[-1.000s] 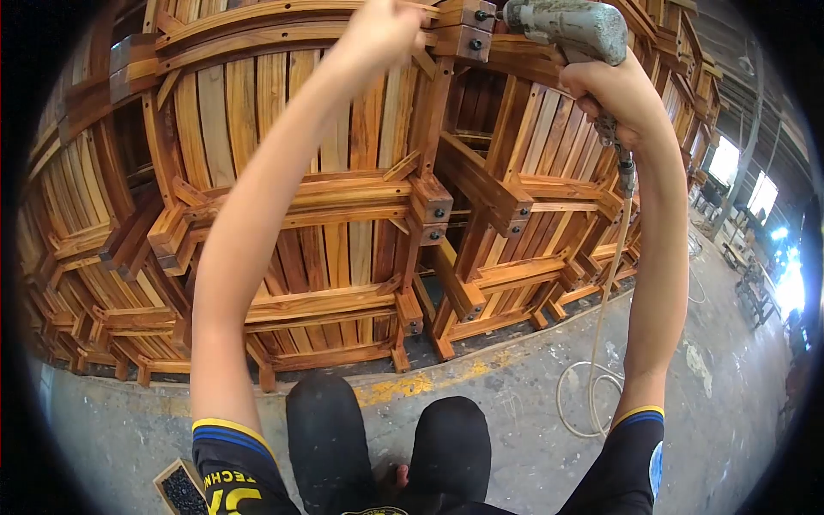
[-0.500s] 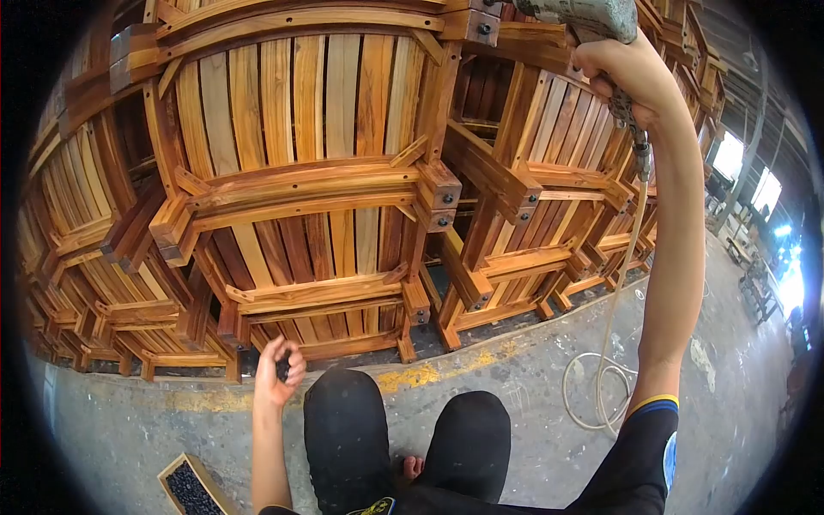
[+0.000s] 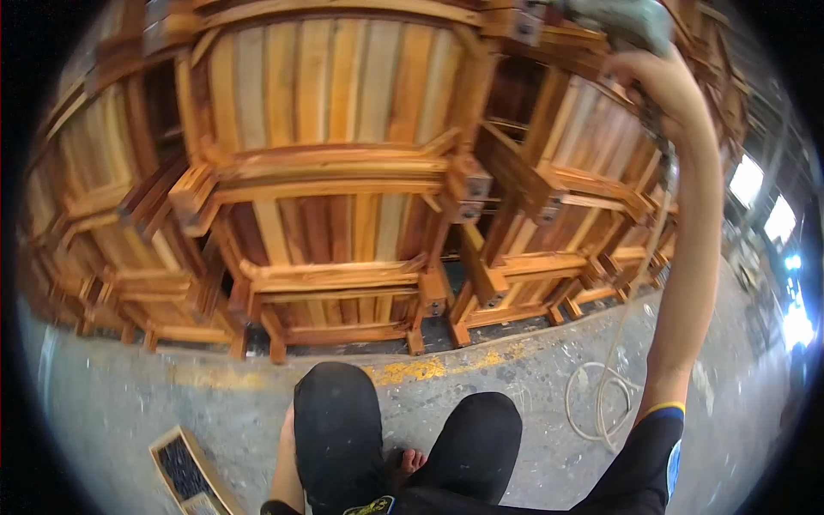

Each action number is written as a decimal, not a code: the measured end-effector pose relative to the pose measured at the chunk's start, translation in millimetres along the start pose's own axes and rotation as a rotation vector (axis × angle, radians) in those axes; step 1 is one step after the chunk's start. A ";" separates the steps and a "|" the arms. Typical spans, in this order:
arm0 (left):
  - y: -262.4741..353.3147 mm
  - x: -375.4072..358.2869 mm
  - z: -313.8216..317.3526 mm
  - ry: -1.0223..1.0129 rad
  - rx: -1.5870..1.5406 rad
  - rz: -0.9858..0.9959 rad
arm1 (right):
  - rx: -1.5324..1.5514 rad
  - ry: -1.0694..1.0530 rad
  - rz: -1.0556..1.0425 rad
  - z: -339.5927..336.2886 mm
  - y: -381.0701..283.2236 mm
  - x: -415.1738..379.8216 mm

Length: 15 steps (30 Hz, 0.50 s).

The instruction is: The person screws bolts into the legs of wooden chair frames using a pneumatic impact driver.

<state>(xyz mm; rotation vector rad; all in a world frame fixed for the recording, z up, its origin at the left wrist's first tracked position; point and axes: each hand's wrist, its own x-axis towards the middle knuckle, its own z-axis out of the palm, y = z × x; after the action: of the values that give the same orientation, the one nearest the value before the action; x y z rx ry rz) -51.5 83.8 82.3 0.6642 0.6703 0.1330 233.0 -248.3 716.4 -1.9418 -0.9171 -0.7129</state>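
At the upper right, my right hand [image 3: 650, 84] is wrapped around the handle of an air impact wrench [image 3: 639, 24] with a grey-green body. Its nose points left towards the metal-capped wooden corner [image 3: 525, 26] of a stacked frame; motion blur hides whether they touch. A pale air hose [image 3: 645, 257] drops from the handle to the floor. Of my left arm, only the forearm [image 3: 288, 468] shows beside my left knee [image 3: 338, 421]. That knee hides the left fingers and anything they hold.
Stacked slatted wooden furniture [image 3: 335, 230] fills the view ahead, with legs jutting towards me. On the concrete floor [image 3: 532, 446] at lower left stands a wooden box [image 3: 206, 468] of small dark parts. The hose lies coiled [image 3: 573, 403] at right.
My left hand, earlier raised with curled fingers in front of the furniture, has dropped behind my left knee. The view has shifted, and my right hand still grips the impact wrench.
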 end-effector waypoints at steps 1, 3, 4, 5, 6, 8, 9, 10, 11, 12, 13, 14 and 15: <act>1.4 0.2 1.7 0.011 -0.015 0.032 | 0.066 0.058 -0.022 10.6 -1.9 -6.8; 2.3 -0.4 5.0 0.064 -0.058 0.109 | 0.107 0.137 0.039 16.4 10.2 -20.8; 16.3 4.7 11.0 0.099 -0.073 0.142 | 0.047 0.119 0.057 18.6 16.8 -33.5; 17.1 2.9 -0.1 0.135 -0.080 0.164 | 0.155 0.163 0.053 32.5 19.0 -53.5; 19.3 0.6 -11.2 0.166 -0.082 0.184 | 0.227 0.160 0.013 35.9 43.3 -64.9; 26.5 3.4 -17.3 0.214 -0.079 0.206 | 0.405 0.200 0.071 59.6 61.9 -105.1; -5.7 -23.3 -55.4 0.229 -0.074 0.208 | 0.336 0.196 0.135 74.5 54.7 -128.1; -11.7 -33.2 -71.4 0.243 -0.067 0.205 | 0.348 0.148 0.150 96.4 41.2 -143.7; -14.9 -46.0 -92.8 0.250 -0.054 0.205 | 0.498 0.097 0.046 118.8 23.1 -160.5; -2.1 -38.6 -91.4 0.251 -0.028 0.213 | 0.656 0.065 -0.057 137.7 13.0 -171.5; 18.9 -18.7 -78.1 0.251 -0.001 0.218 | 0.672 0.046 -0.039 151.8 11.7 -177.9; 35.6 0.5 -62.8 0.252 0.016 0.212 | 0.680 0.026 0.010 163.1 11.9 -184.5; 46.7 10.0 -62.2 0.253 0.032 0.199 | 0.683 0.004 0.063 171.4 13.1 -190.5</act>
<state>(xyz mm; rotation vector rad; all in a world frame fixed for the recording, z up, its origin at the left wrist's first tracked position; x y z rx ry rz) -77.5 156.6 68.9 0.7519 0.8495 0.3958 157.8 -166.3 485.2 -1.3513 -0.9378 -0.3021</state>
